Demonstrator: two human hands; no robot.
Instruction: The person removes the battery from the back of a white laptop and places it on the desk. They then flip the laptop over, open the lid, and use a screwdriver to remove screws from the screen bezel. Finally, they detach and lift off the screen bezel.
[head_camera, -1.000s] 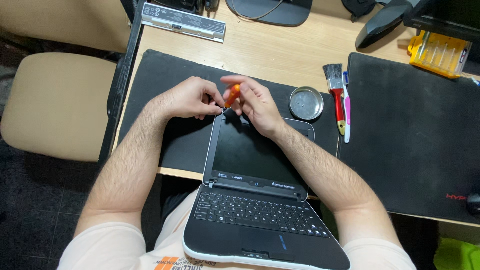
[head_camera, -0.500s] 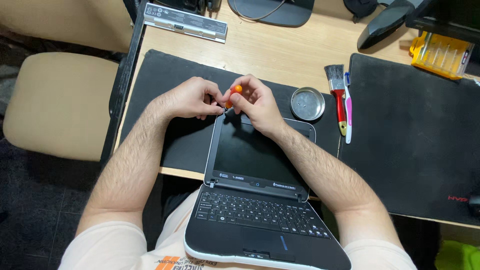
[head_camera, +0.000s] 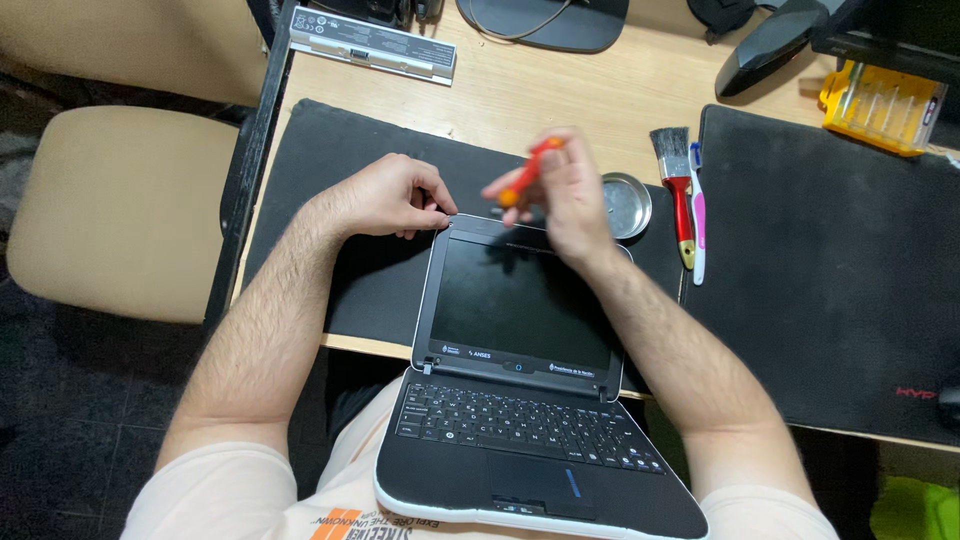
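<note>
The left hand (head_camera: 385, 197) was curled almost shut, its fingertips (head_camera: 440, 212) pinching the top left corner of the small black laptop with the white edge (head_camera: 520, 300). The right hand (head_camera: 565, 190) was lifted just above the top edge of that laptop. Its fingers were closed around a small screwdriver with an orange and red handle (head_camera: 525, 178). That hand was blurred, so I could not tell how tight the grip was or where the tip pointed.

The 2 hands were apart, 1 at each side of the laptop's top edge.

The laptop lay open, its screen flat on the black desk mat (head_camera: 330, 160) and its keyboard half on the person's lap.

It looked like the step was work on the screen frame, maybe a screw near the top edge. The next move would likely need the tip set down with care on 1 small spot, while the left hand kept the corner from sliding.

Just right of the laptop's top sat a little round metal dish (head_camera: 632, 205). Further right lay a red-handled brush (head_camera: 677, 190) and a pink and white toothbrush (head_camera: 697, 215).
</note>
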